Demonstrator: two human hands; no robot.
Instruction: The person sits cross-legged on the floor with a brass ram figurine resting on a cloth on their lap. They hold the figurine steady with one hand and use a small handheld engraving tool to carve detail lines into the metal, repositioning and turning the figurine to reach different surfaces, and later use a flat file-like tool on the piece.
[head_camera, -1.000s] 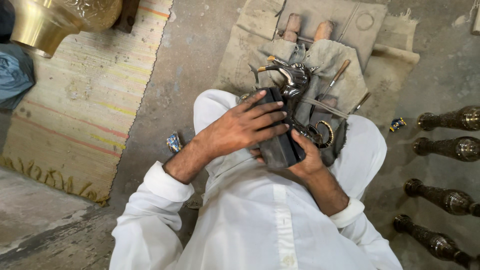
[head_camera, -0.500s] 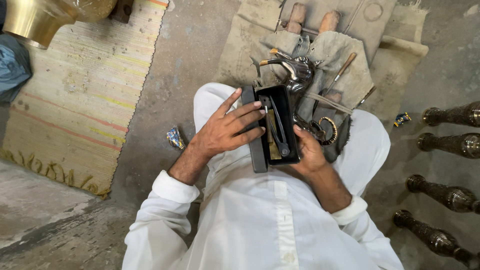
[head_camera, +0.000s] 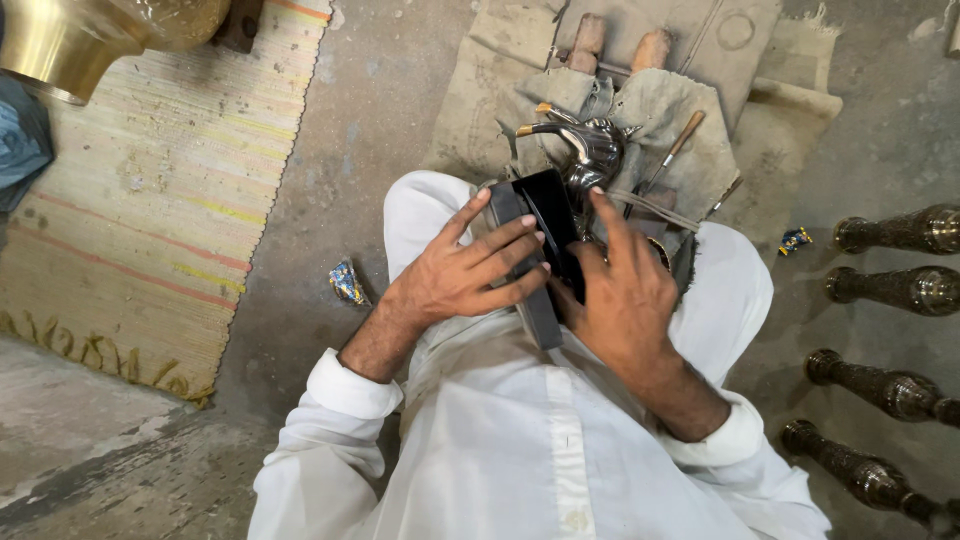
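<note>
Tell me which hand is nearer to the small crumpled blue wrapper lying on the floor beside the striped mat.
Left. The left hand rests on the black case, just right of the wrapper. The right hand grips the case's far side, farther from it.

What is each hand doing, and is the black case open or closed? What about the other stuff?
left hand: lying flat on the case.
right hand: gripping the case's far side.
black case: closed, held between both hands.
metal spouted pot: on its side on cloth.
brass posts: lying on the floor.
</note>
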